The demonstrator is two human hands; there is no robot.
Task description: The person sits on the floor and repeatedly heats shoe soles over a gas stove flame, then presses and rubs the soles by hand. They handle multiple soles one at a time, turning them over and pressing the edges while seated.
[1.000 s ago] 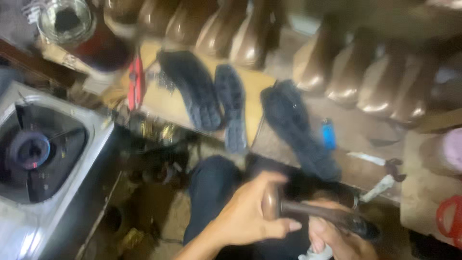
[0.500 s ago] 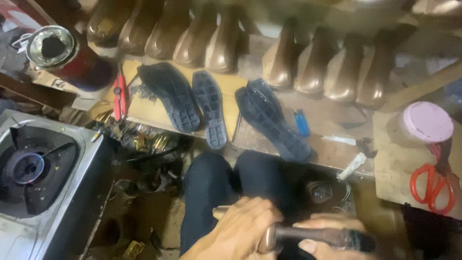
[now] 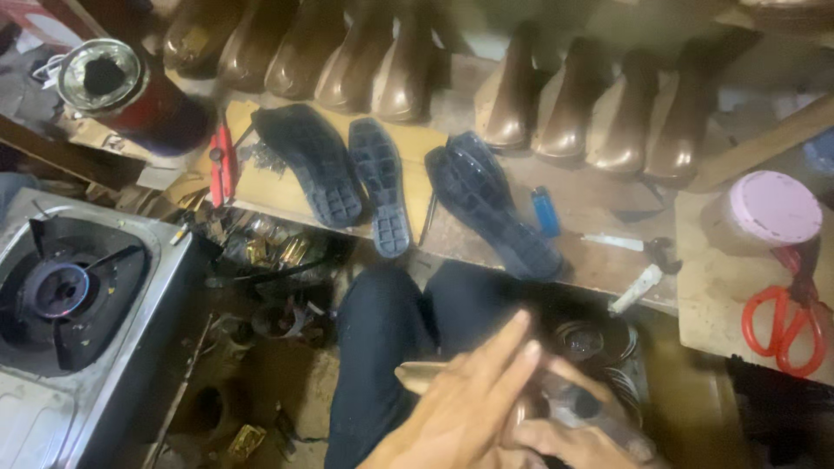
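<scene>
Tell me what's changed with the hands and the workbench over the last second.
The left hand has let go of the dark shoe piece it gripped and now lies on it with fingers stretched out. Both hands have sunk toward the bottom edge as the view tilted up. The right hand still holds the piece from below. The black soles, blue lighter and red scissors lie as before.

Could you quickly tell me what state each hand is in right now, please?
Left hand: open, fingers stretched over a tan pointed piece.
Right hand: mostly hidden and blurred; it seems closed around a dark object, but this cannot be told.
</scene>
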